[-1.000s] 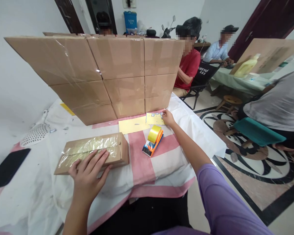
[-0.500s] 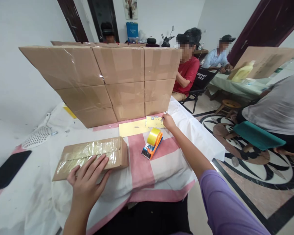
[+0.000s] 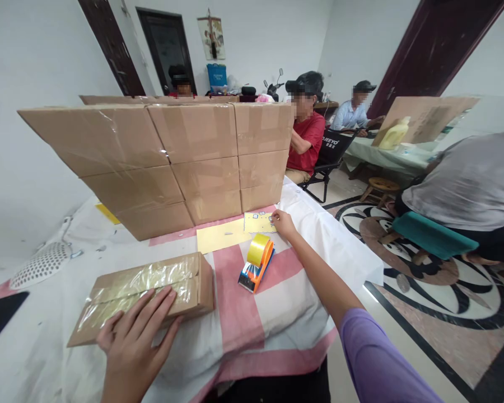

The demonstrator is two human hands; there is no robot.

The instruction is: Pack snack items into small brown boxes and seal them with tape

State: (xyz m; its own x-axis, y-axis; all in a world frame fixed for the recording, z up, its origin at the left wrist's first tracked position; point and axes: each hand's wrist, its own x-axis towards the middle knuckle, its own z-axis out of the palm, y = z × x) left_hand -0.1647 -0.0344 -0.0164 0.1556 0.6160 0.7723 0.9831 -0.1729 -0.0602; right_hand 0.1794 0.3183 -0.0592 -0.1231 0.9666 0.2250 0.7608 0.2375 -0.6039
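My left hand [image 3: 132,338] lies flat, fingers spread, on the near edge of a small cardboard box [image 3: 147,291] sealed with clear tape. My right hand [image 3: 282,224] reaches far across the table to a yellow sticker sheet [image 3: 258,222], fingertips pinched at its right edge on something too small to name. A larger yellow sheet [image 3: 220,236] lies just left of it. An orange tape dispenser [image 3: 257,261] with a yellow roll stands between the box and my right arm.
A wall of stacked cardboard cartons [image 3: 185,159] stands across the back of the table [image 3: 277,302], which has a white and pink cloth. A white mesh object [image 3: 42,263] lies at left. Other people [image 3: 306,134] sit at tables to the right.
The view has tilted up and the small box sits lower in frame. My left hand slid toward the box's near edge; my right hand stays at the sticker sheet.
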